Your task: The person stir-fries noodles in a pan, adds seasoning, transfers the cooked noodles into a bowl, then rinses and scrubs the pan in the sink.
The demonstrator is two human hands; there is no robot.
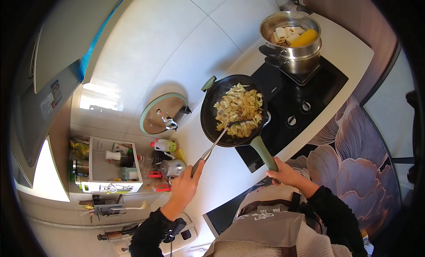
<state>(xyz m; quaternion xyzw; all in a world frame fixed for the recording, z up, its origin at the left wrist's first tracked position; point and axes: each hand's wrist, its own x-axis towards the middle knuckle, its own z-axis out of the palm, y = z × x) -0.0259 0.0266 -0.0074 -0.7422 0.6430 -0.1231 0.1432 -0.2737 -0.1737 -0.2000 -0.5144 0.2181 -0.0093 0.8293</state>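
Observation:
My right hand [285,173] is closed around the green handle [264,154] of a dark frying pan [208,124]. Cooked, chopped pale-yellow vegetables [239,104], perhaps cabbage, lie in the pan. My left hand [185,186] grips the dark end of a spatula [215,145], whose dark head sits among the vegetables near the pan's lower side. The pan is over the left side of the black hob [283,111]; whether it rests on the burner or is raised, I cannot tell.
On the hob's far right stands a steel steamer pot [302,62] with corn [305,37] and white rolls [287,34]. A green-rimmed glass lid [152,115] leans against the tiled wall. Bottles, a kettle [172,167] and a white shelf rack [110,186] stand at the left.

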